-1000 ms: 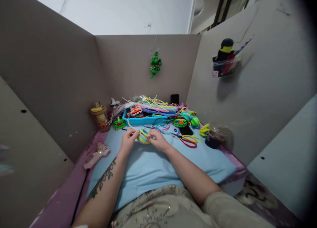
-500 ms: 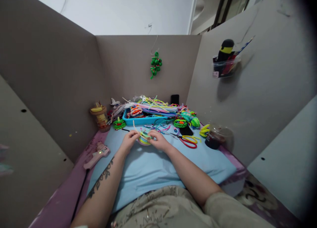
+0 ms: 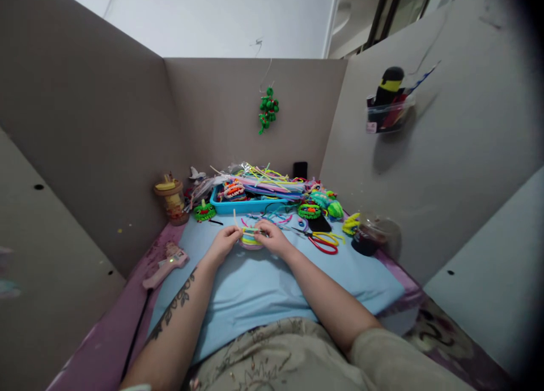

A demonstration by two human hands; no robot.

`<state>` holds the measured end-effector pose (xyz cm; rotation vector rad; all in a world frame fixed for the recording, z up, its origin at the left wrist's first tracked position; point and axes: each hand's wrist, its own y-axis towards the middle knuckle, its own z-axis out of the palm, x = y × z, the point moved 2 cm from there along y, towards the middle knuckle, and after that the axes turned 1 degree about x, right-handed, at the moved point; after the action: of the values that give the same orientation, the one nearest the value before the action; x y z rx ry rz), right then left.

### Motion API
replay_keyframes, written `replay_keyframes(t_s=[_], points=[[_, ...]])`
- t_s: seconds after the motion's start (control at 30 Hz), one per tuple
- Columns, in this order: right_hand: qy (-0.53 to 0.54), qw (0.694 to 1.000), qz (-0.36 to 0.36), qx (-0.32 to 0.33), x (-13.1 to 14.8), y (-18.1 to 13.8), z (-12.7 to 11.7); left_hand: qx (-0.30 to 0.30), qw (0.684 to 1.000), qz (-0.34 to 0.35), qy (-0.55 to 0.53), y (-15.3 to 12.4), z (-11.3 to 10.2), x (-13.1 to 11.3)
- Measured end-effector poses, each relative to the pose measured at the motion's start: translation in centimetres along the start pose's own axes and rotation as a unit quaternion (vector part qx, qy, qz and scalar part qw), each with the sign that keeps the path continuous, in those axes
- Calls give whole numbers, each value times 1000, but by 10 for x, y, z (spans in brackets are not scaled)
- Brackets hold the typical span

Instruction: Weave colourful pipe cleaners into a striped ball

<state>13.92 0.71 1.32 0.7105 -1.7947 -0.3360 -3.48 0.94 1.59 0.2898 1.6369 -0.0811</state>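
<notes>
My left hand (image 3: 223,245) and my right hand (image 3: 274,239) meet over a small round woven piece (image 3: 250,241) of pastel pipe cleaners, resting on a light blue pillow (image 3: 263,283). Both hands pinch the piece. A pale yellow pipe cleaner (image 3: 235,219) sticks up from it beside my left thumb. My left forearm has a dark tattoo.
A blue tray (image 3: 249,205) heaped with coloured pipe cleaners stands behind the hands. Red-handled scissors (image 3: 323,243) and a dark cup (image 3: 369,233) lie to the right. A pink glue gun (image 3: 165,264) is at the left. Grey cardboard walls enclose three sides.
The loose yellow pipe cleaner end has swung from lying leftward to standing upright as my left hand moved slightly right, closer to the woven piece. My right hand stayed put.
</notes>
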Motion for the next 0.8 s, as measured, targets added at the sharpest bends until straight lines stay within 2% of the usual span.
replay_keyframes(t_s=[0.13, 0.3, 0.53, 0.8], points=[[90, 994, 64, -12, -8, 0, 0, 26, 1000, 5, 1, 0, 1, 0], [224, 961, 158, 27, -15, -1, 3, 46, 999, -9, -5, 1, -1, 4], [212, 959, 172, 71, -14, -2, -2, 91, 996, 5, -6, 0, -5, 3], [226, 951, 198, 78, -17, -4, -1, 108, 994, 9, 3, 1, -6, 5]])
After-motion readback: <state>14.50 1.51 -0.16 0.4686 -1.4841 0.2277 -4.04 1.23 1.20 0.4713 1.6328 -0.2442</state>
